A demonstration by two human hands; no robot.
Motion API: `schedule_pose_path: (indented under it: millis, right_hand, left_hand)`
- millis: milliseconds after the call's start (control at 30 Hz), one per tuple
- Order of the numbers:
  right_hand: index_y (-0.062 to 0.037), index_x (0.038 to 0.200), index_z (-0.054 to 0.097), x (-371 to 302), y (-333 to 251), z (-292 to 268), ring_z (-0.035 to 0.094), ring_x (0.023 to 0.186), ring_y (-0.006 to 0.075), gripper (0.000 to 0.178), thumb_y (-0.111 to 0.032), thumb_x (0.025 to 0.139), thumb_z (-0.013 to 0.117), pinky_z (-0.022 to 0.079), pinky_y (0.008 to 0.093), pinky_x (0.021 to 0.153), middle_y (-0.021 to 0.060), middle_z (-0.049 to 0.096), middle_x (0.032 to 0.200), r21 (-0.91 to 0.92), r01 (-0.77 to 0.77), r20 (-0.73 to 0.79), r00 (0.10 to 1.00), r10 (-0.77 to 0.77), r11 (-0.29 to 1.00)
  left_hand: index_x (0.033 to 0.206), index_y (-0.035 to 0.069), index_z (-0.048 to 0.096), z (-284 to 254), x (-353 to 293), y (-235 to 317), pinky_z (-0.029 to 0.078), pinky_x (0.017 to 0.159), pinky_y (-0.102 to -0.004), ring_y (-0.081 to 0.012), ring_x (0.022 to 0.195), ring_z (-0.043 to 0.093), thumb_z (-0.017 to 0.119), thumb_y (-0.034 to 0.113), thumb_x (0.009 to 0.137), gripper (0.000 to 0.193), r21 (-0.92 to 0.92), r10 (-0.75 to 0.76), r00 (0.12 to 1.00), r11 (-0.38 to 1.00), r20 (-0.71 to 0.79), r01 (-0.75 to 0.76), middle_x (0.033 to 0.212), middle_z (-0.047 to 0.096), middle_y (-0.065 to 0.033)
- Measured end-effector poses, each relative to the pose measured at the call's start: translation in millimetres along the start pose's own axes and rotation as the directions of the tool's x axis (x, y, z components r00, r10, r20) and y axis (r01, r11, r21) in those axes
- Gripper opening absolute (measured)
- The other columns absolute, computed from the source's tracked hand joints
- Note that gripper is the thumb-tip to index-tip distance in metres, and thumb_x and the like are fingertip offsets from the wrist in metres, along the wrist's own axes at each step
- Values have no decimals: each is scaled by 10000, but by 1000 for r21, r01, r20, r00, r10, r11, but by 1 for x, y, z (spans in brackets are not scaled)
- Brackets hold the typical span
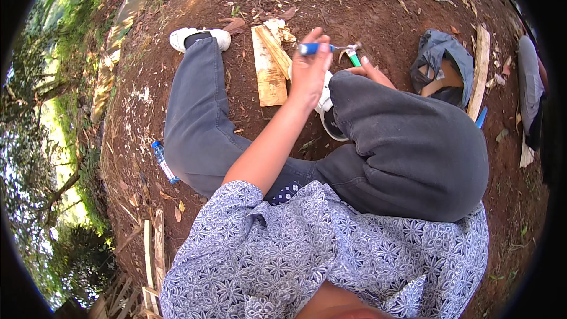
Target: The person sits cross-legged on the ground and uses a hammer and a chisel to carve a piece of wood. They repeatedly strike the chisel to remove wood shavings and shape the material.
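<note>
My left hand (309, 71) is raised above my bent right leg's shoe (324, 103), its thumb and fingers closed round a blue-handled tool (309, 49). The tool's thin end points right; its tip cannot be made out. Just beyond my right knee, my right hand (373, 73) is partly hidden by the knee, its fingers around the green handle of a hammer (353, 58). The hammer's metal head is close to the blue tool; whether they touch is unclear. Left of my left hand, a flat wooden board (270, 90) lies on the soil with a narrower wood piece (273, 47) across it.
At the right, a dark plastic bag (436, 44) with something tan inside lies beside a long wood strip (479, 68). A plastic bottle (164, 162) lies outside my left knee. Several wood lengths (155, 254) are at lower left; leaves and chips dot the soil.
</note>
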State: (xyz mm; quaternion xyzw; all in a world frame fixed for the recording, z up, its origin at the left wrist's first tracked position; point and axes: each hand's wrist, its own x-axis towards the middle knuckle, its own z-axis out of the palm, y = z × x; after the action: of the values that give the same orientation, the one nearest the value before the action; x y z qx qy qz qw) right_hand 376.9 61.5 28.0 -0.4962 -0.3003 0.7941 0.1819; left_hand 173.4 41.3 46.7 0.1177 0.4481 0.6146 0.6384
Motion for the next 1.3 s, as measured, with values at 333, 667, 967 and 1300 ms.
schedule_pose_path:
  millis: [333,667,967,1300]
  right_hand:
    - [-32,1296,535,19,4,-37,686,1076,277,373,-347,1104,484,608,437,843,135,680,1101,303,99,-28,995,-94,948]
    - [-70,1385,481,20,26,-86,627,785,177,483,-308,1001,654,537,330,682,65,620,951,105,131,-443,894,-72,986]
    - [18,1486,473,6,1,-96,658,811,141,571,-195,979,629,535,287,726,114,706,1025,-141,3,-256,966,-39,990]
    - [-109,1518,491,-114,-171,-90,519,626,14,459,-217,1073,521,428,177,505,13,719,1065,-572,7,-310,924,-224,820]
  left_hand:
    - [1538,297,485,2,-3,1,162,1214,-684,-535,1533,166,822,220,774,839,723,-57,723,-28,689,-691,1678,249,-197]
    - [1390,-73,400,-105,67,-12,488,1027,-494,-418,1257,571,822,534,776,961,924,175,907,67,-383,378,1325,533,-246]
    - [1273,26,601,-165,71,-3,587,885,-424,-272,1090,717,837,237,807,563,747,-159,872,459,-464,481,1160,725,-150]
    - [1330,81,424,-152,-19,59,595,632,-344,-188,756,641,490,291,1048,358,554,-337,857,657,-389,511,1006,624,-94]
